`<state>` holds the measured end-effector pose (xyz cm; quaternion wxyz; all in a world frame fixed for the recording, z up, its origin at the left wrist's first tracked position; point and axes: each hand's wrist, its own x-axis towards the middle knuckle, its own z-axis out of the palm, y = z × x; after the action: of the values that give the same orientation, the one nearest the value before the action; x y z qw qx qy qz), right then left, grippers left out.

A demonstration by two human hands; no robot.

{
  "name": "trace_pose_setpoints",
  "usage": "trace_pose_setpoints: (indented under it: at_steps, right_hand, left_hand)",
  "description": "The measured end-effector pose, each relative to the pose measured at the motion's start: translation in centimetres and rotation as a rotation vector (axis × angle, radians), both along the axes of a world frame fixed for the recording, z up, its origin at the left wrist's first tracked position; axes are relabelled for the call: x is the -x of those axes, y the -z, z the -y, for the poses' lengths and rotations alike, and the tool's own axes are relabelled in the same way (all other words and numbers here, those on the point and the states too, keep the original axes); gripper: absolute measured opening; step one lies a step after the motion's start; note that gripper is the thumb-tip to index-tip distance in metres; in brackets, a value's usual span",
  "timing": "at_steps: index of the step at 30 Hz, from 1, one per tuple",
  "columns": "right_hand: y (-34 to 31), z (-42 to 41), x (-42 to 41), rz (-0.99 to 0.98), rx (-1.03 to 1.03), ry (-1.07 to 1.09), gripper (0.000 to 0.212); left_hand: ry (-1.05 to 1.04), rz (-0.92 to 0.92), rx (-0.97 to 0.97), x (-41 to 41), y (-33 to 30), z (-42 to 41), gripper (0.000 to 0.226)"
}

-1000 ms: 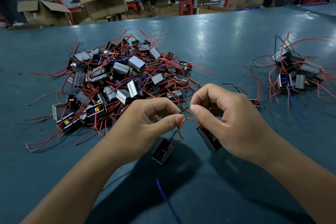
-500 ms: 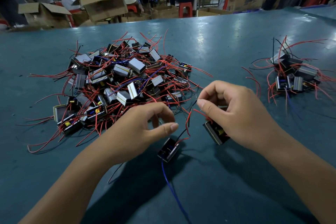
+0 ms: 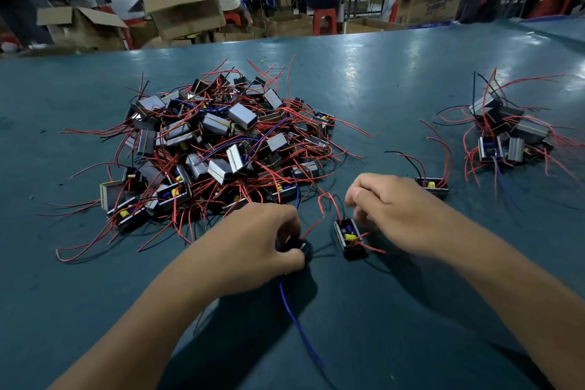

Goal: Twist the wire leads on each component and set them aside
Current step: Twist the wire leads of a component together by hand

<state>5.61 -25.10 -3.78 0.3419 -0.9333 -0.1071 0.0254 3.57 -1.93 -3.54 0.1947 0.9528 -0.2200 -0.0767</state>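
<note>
My left hand (image 3: 259,241) curls down gripping a component (image 3: 292,245) on the worktop (image 3: 411,73); right hand (image 3: 399,215) hovers, fingers loosely curled, holding nothing.

Both forearms reach in from the lower corners, the left from 7 o'clock, the right from 5 o'clock, bare to the wrist. The left hand (image 3: 262,241) lies knuckles up, fingers curled down and thumb tucked under, gripping something small and dark. The right hand (image 3: 399,215), at its 2 o'clock, is knuckles up with fingers curled; its fingertips are blurred.
</note>
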Motion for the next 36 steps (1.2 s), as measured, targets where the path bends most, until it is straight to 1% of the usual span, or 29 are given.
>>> trace_pose_setpoints:
  at_steps: [1,3,4,6,8,11,15,17,18,20,22,24,28,30,33,34,36]
  right_hand:
    - [-0.3,0.4,0.0,-0.057,0.014,-0.035,0.026]
    - [-0.5,0.5,0.4,-0.145,0.112,-0.11,0.034]
    - [-0.3,0.2,0.7,-0.156,0.175,-0.128,0.041]
    - [0.4,-0.6,1.2,-0.088,0.318,-0.127,0.051]
    - [0.7,-1.4,1.4,-0.005,0.393,-0.073,0.046]
    - [0.3,-0.7,1.0,-0.02,0.354,0.007,0.033]
    - [-0.8,1.1,0.2,0.03,0.33,0.095,0.03]
    - [-1.0,1.5,0.0,0.033,0.266,0.111,0.03]
    - [-1.1,1.5,0.0,0.015,0.211,0.1,0.029]
    - [-1.0,1.2,0.3,-0.059,0.047,0.059,0.027]
    - [-0.8,0.7,0.6,-0.143,-0.11,-0.002,0.028]
    - [-0.7,0.2,0.9,-0.18,-0.154,-0.063,0.029]
    - [-0.8,0.1,1.3,-0.158,-0.078,-0.116,0.027]
    - [-1.0,0.1,1.4,-0.128,-0.011,-0.11,0.028]
    - [-1.1,-0.5,1.8,-0.18,-0.018,-0.119,0.036]
    - [-1.1,-0.8,2.0,-0.175,0.021,-0.12,0.038]
    - [-0.7,-1.0,2.2,-0.066,0.221,-0.114,0.035]
  left_hand:
    - [-0.02,-0.005,0.002,-0.1,-0.1,-0.1,0.017]
    - [-0.056,-0.015,-0.005,-0.2,-0.2,-0.4,0.017]
    - [-0.07,-0.021,-0.012,-0.2,-0.2,-0.5,0.017]
    - [-0.092,-0.035,-0.034,-0.2,-0.2,-0.7,0.018]
    - [-0.108,-0.046,-0.053,-0.1,-0.4,-0.8,0.019]
    - [-0.139,-0.052,-0.073,-0.1,-0.8,-1.2,0.019]
    - [-0.179,-0.042,-0.075,-0.2,-1.7,-2.2,0.021]
    - [-0.217,-0.015,-0.019,-0.2,-2.1,-2.4,0.02]
    - [-0.235,-0.02,0.045,-0.1,-2.2,-2.2,0.017]
    - [-0.257,-0.109,0.259,0.0,-2.0,-1.5,0.011]
    - [-0.256,-0.208,0.446,0.1,-1.5,-0.4,0.01]
    - [-0.244,-0.229,0.523,0.2,-0.7,0.5,0.014]
    - [-0.251,-0.258,0.533,0.1,0.9,1.3,0.029]
    - [-0.255,-0.274,0.523,0.0,1.3,1.5,0.031]
    - [-0.289,-0.299,0.605,-0.2,1.6,1.7,0.032]
    - [-0.296,-0.306,0.616,-0.2,1.7,1.8,0.033]
    - [-0.299,-0.325,0.602,-0.1,1.8,1.9,0.034]
